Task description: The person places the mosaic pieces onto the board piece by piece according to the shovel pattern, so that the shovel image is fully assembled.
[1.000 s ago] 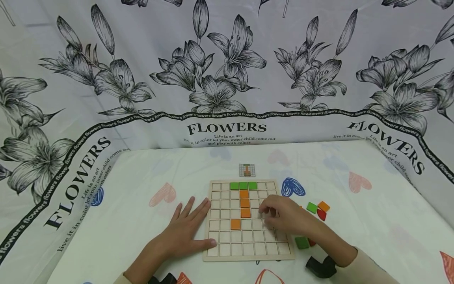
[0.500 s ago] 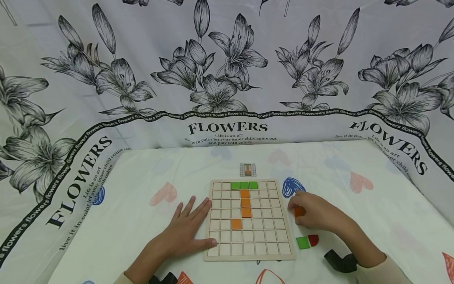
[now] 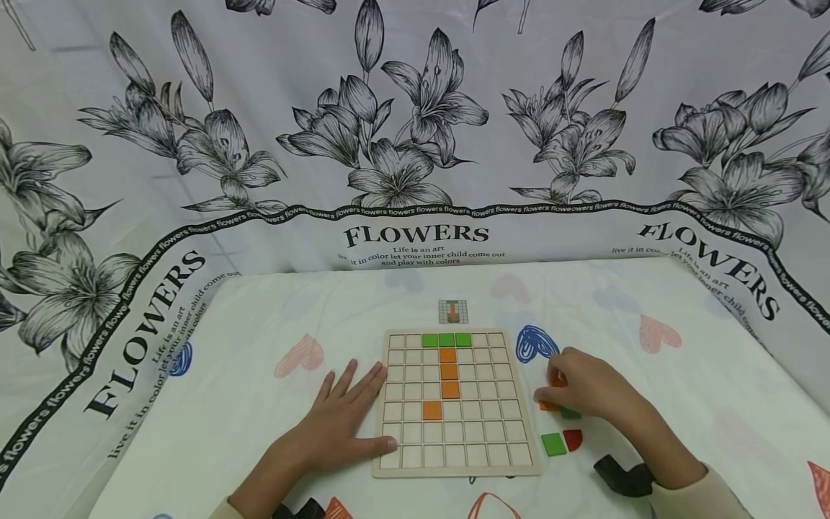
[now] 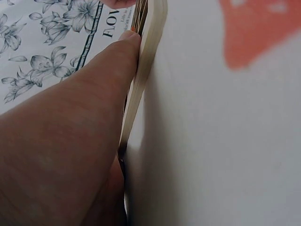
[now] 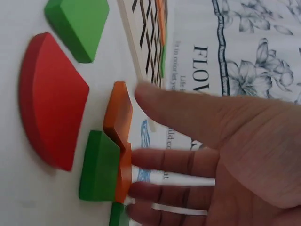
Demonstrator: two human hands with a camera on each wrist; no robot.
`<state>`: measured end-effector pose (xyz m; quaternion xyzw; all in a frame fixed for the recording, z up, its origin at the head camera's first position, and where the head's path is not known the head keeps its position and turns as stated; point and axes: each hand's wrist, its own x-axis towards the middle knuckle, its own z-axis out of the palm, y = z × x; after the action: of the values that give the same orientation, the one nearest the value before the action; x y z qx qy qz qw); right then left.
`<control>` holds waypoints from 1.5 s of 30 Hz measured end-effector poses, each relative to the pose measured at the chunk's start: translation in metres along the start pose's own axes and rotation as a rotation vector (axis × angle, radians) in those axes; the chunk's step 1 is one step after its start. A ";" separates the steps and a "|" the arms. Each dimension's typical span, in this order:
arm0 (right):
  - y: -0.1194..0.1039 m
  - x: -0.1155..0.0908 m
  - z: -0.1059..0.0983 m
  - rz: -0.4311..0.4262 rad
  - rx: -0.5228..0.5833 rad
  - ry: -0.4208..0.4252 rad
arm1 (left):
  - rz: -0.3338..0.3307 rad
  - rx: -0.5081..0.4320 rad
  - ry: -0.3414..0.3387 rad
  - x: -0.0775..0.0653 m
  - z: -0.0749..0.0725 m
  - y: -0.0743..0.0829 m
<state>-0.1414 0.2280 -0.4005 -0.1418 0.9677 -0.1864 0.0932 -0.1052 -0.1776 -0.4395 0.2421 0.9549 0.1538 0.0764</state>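
Note:
My left hand [image 3: 333, 422] lies with fingers spread along the left side of a wooden grid board [image 3: 454, 473], its thumb resting on the rim. Three green squares [image 3: 447, 339] fill part of the top row, and several orange squares [image 3: 449, 371] sit lower down. Right of the board, my right hand [image 3: 586, 386] is over a small group of loose tiles. In the right wrist view its fingertips touch an orange tile [image 5: 123, 174], while the thumb stands apart. Another orange tile [image 5: 118, 113] and a green tile [image 5: 99, 167] lie there, partly hidden in the head view.
Nearer to me lie a green square [image 3: 554, 444] and a red quarter-round tile [image 3: 573, 439]. A small pattern card [image 3: 452, 311] lies behind the board. The cloth [image 3: 259, 418] has printed hearts, and a flowered curtain [image 3: 415, 238] rises at the back.
My right hand has gone from above the board to the loose tiles on the right, then shifted slightly over them. The left hand and the board's tiles look unchanged.

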 end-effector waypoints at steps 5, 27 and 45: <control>0.000 0.000 -0.001 -0.070 -0.016 -0.053 | 0.003 -0.012 -0.002 0.000 0.000 0.000; -0.001 0.003 0.005 -0.215 0.001 -0.030 | -0.002 -0.002 -0.010 0.002 0.001 -0.002; -0.008 0.003 0.002 -0.213 0.029 -0.053 | -0.008 0.000 -0.012 0.002 0.001 -0.001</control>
<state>-0.1415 0.2188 -0.3998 -0.2474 0.9416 -0.2053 0.1002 -0.1068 -0.1772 -0.4412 0.2394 0.9554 0.1521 0.0827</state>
